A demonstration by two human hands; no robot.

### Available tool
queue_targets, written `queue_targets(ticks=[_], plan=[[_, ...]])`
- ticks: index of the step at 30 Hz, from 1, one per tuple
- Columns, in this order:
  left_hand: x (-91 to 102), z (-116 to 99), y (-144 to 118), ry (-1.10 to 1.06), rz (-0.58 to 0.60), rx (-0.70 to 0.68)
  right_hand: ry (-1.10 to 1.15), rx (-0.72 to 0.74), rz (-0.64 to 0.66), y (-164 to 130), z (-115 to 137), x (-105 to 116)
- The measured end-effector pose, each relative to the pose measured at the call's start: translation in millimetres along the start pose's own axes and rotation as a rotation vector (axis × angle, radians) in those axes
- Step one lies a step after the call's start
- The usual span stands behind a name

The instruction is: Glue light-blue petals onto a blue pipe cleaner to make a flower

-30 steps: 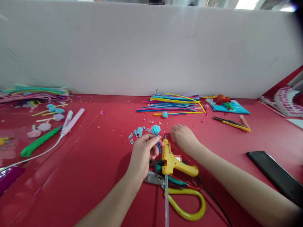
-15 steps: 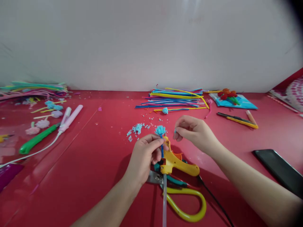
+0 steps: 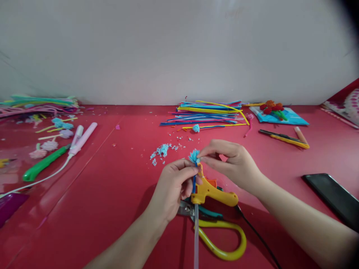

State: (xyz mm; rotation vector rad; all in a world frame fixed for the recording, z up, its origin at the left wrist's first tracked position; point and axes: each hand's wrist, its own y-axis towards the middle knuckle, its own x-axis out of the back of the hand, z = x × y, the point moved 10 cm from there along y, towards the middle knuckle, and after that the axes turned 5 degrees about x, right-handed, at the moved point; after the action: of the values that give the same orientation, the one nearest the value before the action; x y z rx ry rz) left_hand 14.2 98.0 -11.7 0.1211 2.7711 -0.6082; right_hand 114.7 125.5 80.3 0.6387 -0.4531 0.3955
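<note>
Between thumb and fingers, my left hand (image 3: pixel 179 179) pinches the dark blue stem of a light blue pipe-cleaner flower (image 3: pixel 193 156), held upright. My right hand (image 3: pixel 231 158) is closed in a pinch at the flower's right side, its fingertips touching the petals with a small light blue petal piece (image 3: pixel 198 160) between them. Just behind and below the flower lies a yellow glue gun (image 3: pixel 215 195) with an orange trigger and a clear glue stick (image 3: pixel 196 235) sticking out toward me. Beneath it are yellow-handled scissors (image 3: pixel 244 243) and a teal-handled tool (image 3: pixel 209 213), partly covered.
Light blue fluff clippings (image 3: pixel 163 150) lie beyond my left hand. Pipe cleaners (image 3: pixel 207 114) are piled along the wall, with a blue pompom flower (image 3: pixel 196 128) before them. At right are a black phone (image 3: pixel 331 198) and a cutter (image 3: pixel 283 139); at left, a pink straightener (image 3: pixel 84 138) and green-handled tool (image 3: pixel 46 164).
My right hand has moved left, bringing its small blue piece from beside the flower to touch the petals. My left hand keeps hold of the stem. The view has shifted slightly.
</note>
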Motion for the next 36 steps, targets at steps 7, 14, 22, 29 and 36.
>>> queue_targets(ticks=[7, 14, 22, 29, 36], plan=[[-1.7, -1.2, -0.3, -0.015, 0.016, -0.001, -0.081, 0.095, 0.004, -0.9, 11.1, 2.2], [-4.7, -0.5, -1.2, -0.078, 0.055, 0.010, -0.150, 0.224, -0.032, -2.9, 21.8, 4.4], [-16.3, -1.6, -3.7, -0.188, 0.194, 0.024, -0.144, 0.192, -0.093, -7.2, 21.5, 6.6], [-17.3, -0.1, -4.7, -0.208, 0.211, 0.044, 0.037, 0.037, -0.175, -10.4, 9.2, 6.3], [-10.6, 1.6, -2.5, -0.155, 0.157, 0.025, -0.281, 0.217, -0.049, -7.5, 27.0, 4.3]])
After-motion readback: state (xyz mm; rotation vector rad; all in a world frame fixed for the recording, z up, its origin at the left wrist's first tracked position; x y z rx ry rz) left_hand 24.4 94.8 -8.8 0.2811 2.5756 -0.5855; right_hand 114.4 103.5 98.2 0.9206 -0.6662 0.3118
